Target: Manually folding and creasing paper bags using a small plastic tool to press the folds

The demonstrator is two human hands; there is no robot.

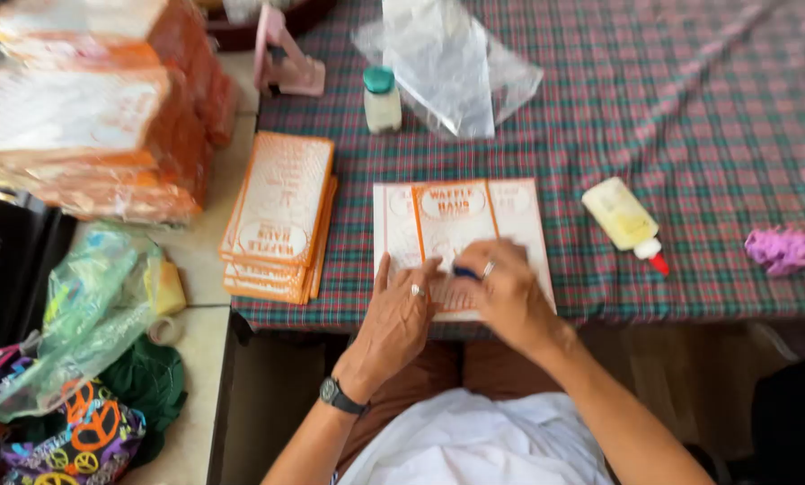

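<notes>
My left hand (401, 316) lies flat, fingers spread, pinning the paper sheet (456, 235) at the plaid table (690, 135) edge. My right hand (503, 289) pinches a small blue object (465, 271) on it.

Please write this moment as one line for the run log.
left hand: flat on paper sheet | right hand: holds small blue object on sheet | beside: glue bottle, printed stack

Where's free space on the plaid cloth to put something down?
Widest bare patch: the plaid tablecloth right of the plastic bag, above the glue bottle and pink scrap. A narrower strip lies between the paper sheet and the bottle. Crowded: both hands on the sheet, and the orange stack to the left.
</notes>
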